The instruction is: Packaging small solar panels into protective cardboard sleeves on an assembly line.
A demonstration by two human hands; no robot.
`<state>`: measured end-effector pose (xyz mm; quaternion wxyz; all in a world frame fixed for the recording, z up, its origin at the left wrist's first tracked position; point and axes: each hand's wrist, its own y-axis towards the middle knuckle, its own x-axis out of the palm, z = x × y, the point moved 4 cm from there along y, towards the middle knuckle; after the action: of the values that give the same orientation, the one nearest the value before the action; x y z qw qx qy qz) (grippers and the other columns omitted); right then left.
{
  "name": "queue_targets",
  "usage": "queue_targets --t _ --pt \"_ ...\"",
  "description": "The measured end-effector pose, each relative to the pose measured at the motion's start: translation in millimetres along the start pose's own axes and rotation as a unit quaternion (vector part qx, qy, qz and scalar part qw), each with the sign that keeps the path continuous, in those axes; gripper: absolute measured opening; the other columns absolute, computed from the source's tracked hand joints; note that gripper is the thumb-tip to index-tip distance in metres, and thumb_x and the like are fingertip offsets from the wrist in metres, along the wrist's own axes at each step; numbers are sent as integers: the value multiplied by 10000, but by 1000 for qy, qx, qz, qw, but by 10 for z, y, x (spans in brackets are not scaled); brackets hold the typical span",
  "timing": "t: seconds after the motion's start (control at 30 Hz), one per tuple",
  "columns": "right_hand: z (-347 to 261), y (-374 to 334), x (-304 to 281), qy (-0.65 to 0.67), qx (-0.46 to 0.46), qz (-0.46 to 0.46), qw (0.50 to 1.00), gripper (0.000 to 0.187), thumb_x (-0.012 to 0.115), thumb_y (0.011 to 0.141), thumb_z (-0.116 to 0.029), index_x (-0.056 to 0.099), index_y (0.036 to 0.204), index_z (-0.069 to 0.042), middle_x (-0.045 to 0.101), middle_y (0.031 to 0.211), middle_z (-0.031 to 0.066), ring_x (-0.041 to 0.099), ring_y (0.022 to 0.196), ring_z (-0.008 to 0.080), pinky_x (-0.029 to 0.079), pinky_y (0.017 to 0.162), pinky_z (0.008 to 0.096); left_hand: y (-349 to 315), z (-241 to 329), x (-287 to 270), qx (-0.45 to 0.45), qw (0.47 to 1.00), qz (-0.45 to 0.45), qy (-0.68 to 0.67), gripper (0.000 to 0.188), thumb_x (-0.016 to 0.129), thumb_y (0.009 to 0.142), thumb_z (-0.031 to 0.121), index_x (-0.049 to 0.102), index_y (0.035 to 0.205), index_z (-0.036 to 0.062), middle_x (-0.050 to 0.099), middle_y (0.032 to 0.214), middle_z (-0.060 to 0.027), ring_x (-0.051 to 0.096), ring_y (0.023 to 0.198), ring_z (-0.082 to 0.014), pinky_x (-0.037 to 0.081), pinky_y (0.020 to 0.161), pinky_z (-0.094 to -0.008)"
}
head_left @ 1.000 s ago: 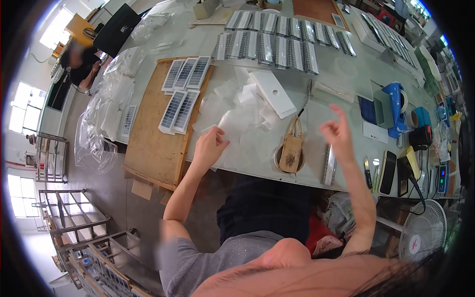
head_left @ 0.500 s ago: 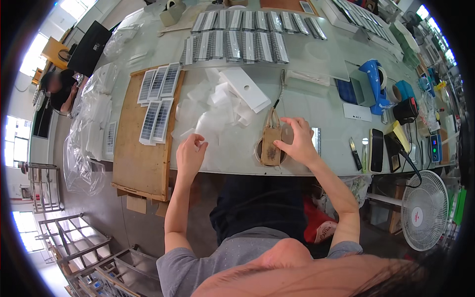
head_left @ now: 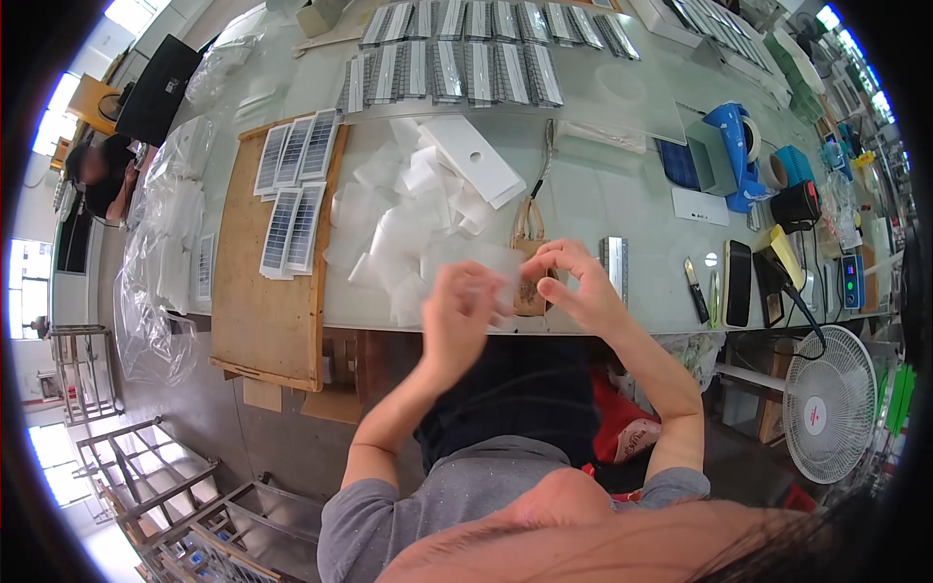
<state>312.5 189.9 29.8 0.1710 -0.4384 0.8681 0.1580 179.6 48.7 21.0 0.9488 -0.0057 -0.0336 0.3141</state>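
My left hand, blurred by motion, has its fingers closed on a thin translucent white sheet. The sheet spans the gap toward my right hand, whose thumb and curved fingers are apart. I cannot tell whether the right fingertips touch it. Partly hidden beneath my right hand lies a tan, block-shaped tool with a looped handle and a cord, near the table's front edge. A loose heap of similar translucent sheets spreads left of it, with a white rectangular panel on its far side.
A wooden board at left carries several small framed dark-striped panels. Clear-wrapped striped pieces stand in rows at the back. To the right lie a metal ruler, a knife, a phone and a fan.
My left hand has moved right, toward my right hand, and a translucent sheet now shows between them. My right hand has lifted off the tan tool, its fingers more curved.
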Motion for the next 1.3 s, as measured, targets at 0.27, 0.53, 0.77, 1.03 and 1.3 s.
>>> queue_targets --t 0.27,0.53,0.77,1.03,1.3 --pt "322 84 -71 -143 58 60 986 174 812 771 -255 714 809 -117 607 992 -9 500 1035 198 293 955 389 -563 -632 34 -79 986 -132 71 254 677 932 58 479 1083 6 663 826 -74 718 717 -161 535 578 -287" --pt "469 126 -42 -154 42 98 982 190 815 763 -294 707 793 -140 583 1003 -17 476 1053 207 258 936 421 -390 -507 -85 439 790 -162 396 409 726 715 93 671 1115 155 549 907 -12 563 732 -176 500 637 -307" --pt "486 273 -82 -177 29 123 976 171 808 766 -257 695 803 -133 598 1012 -20 484 1071 201 242 961 395 -218 -336 -54 401 851 -100 323 231 786 713 84 731 928 150 536 830 5 525 670 -164 446 590 -308" --pt "547 368 -66 -200 20 112 973 183 808 765 -264 691 800 -127 610 1014 -14 485 1077 206 248 946 397 -183 -324 -40 403 838 -94 356 199 802 747 108 721 926 144 535 804 25 523 670 -152 411 561 -307" --pt "632 349 -149 -197 29 107 974 253 810 762 -304 685 913 -144 611 1018 -2 504 1053 222 278 927 409 -222 -306 2 421 804 -138 397 373 815 734 193 685 1075 114 542 842 -5 530 699 -183 419 585 -321"
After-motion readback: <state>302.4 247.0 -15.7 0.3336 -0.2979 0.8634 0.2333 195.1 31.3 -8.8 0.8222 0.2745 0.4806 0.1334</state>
